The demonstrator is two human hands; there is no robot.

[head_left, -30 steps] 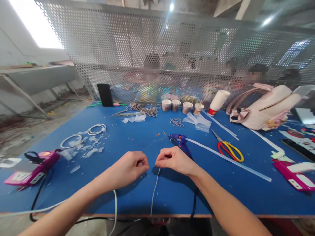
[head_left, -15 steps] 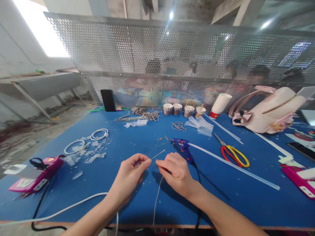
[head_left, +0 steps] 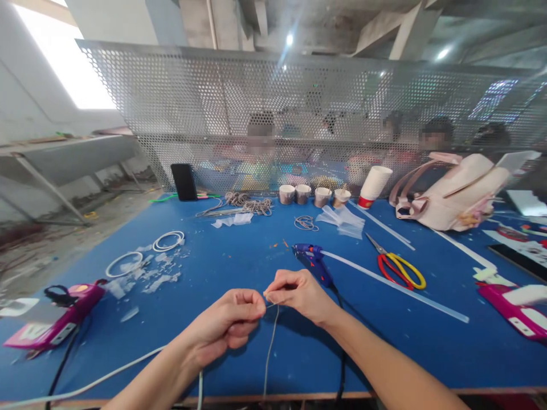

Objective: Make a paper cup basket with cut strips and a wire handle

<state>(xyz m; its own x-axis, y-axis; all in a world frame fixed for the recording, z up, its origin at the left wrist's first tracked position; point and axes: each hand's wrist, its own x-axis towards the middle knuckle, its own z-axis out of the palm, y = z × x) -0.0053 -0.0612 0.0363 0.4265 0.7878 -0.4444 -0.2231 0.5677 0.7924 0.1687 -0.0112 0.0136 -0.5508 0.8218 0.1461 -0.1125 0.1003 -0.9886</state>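
My left hand point(head_left: 228, 323) and my right hand point(head_left: 297, 293) meet fingertip to fingertip over the near middle of the blue table point(head_left: 205, 267). Both pinch a thin grey cord point(head_left: 269, 353) that hangs from the pinch down over the table's front edge. A blue glue gun point(head_left: 313, 261) lies just beyond my right hand, with a long clear glue stick point(head_left: 393, 286) running out to the right. A white cable point(head_left: 106, 376) passes under my left forearm.
Red and yellow scissors point(head_left: 399, 266) lie right of the glue gun. White rings point(head_left: 168, 240) and clear scraps lie to the left, a pink device point(head_left: 51, 319) at the left edge. Small cups point(head_left: 301, 193), a phone point(head_left: 184, 181) and a pink bag point(head_left: 453, 191) stand along the perforated screen; people sit behind it.
My hands have closed together on the cord. The short cord end that stuck up between my fingers half a second ago is no longer visible.
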